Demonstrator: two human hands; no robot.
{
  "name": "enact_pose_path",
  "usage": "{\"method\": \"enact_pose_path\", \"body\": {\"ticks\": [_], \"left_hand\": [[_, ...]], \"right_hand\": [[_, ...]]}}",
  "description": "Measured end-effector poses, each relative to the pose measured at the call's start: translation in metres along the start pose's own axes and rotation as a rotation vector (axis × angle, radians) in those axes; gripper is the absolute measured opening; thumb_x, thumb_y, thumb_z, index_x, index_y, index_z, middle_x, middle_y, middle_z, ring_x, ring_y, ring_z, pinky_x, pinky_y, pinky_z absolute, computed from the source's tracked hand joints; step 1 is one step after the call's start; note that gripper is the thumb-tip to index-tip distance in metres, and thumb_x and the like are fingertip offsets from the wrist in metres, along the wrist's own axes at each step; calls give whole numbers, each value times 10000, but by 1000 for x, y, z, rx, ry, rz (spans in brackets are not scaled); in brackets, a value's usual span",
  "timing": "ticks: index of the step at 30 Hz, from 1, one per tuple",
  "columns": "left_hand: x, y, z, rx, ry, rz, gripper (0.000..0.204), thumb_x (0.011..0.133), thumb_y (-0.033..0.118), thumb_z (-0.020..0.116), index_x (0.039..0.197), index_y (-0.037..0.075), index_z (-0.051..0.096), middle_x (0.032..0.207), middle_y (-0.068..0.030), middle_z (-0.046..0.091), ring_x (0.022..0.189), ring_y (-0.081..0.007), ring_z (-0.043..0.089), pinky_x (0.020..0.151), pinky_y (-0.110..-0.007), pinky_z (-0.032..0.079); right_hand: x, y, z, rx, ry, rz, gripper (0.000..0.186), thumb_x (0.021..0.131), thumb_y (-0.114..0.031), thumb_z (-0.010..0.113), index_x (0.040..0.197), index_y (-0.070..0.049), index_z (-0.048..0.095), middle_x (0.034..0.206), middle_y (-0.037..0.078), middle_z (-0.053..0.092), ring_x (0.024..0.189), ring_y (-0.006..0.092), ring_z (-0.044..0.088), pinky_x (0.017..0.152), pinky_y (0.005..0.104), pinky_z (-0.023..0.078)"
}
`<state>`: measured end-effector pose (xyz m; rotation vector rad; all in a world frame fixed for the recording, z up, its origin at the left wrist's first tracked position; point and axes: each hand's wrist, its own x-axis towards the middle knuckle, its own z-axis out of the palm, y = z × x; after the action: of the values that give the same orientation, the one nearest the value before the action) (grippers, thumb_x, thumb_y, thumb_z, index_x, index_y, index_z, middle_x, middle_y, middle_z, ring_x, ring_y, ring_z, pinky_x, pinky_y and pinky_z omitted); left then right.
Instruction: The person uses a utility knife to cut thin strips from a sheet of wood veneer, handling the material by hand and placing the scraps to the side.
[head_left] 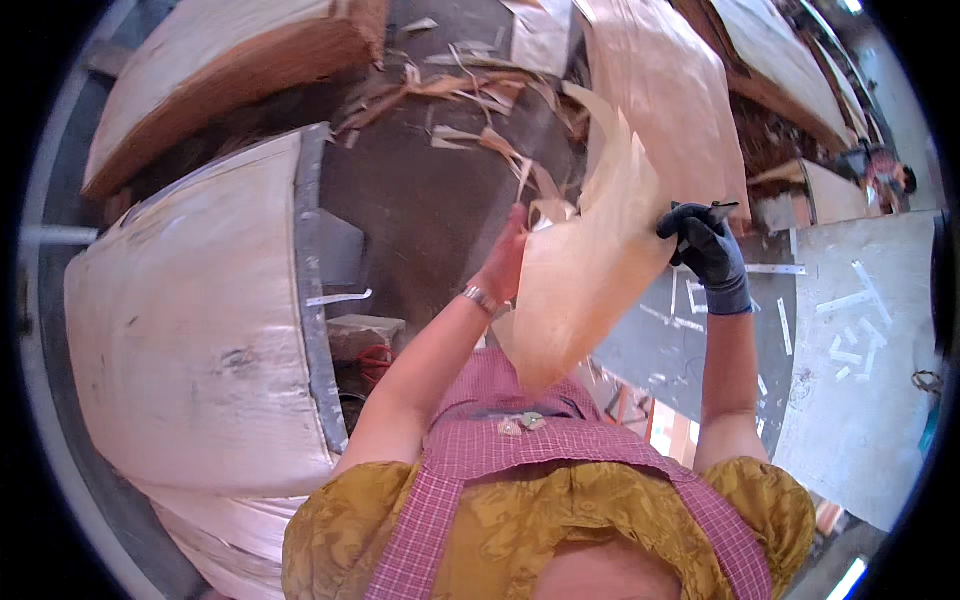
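Note:
A curved, torn sheet of pale wood veneer point(590, 290) spans between my hands in front of my pink checked apron. My bare left hand point(505, 255), with a watch at the wrist, is closed on the sheet's left side, where narrow torn strips stick up. My right hand point(705, 250), in a dark glove, is at the sheet's right edge, its fingers curled round a small dark flat tool point(724, 209), perhaps a blade. Whether it also pinches the veneer is unclear.
Veneer stacks stand at left point(180, 320), upper left point(230, 70) and beyond the sheet point(660, 80). Scraps point(460, 85) litter the dark floor point(400, 200). A grey board point(850, 400) with white tape pieces lies at right. A co-worker point(885, 170) is at far right.

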<state>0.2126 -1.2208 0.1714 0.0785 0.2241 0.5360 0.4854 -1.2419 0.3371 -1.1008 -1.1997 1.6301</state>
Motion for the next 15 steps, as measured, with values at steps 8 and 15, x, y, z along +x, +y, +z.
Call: {"method": "enact_pose_path", "body": {"ticks": [8,15], "left_hand": [[-64,29,123,604,183,617,371,883,174,612,1213,12,564,1145,-92,646,1016,-200,641,922,-346,503],[-210,27,178,411,238,951,424,814,61,613,1227,5,533,1136,-107,631,1036,-217,616,946,-383,485]], "right_hand": [[1,-44,25,-142,-239,-229,325,885,-291,638,1036,-4,655,940,58,673,753,114,584,595,218,448],[30,-73,124,-362,-235,-511,324,867,-176,645,1161,-42,629,903,-32,635,743,46,530,632,198,443]]}}
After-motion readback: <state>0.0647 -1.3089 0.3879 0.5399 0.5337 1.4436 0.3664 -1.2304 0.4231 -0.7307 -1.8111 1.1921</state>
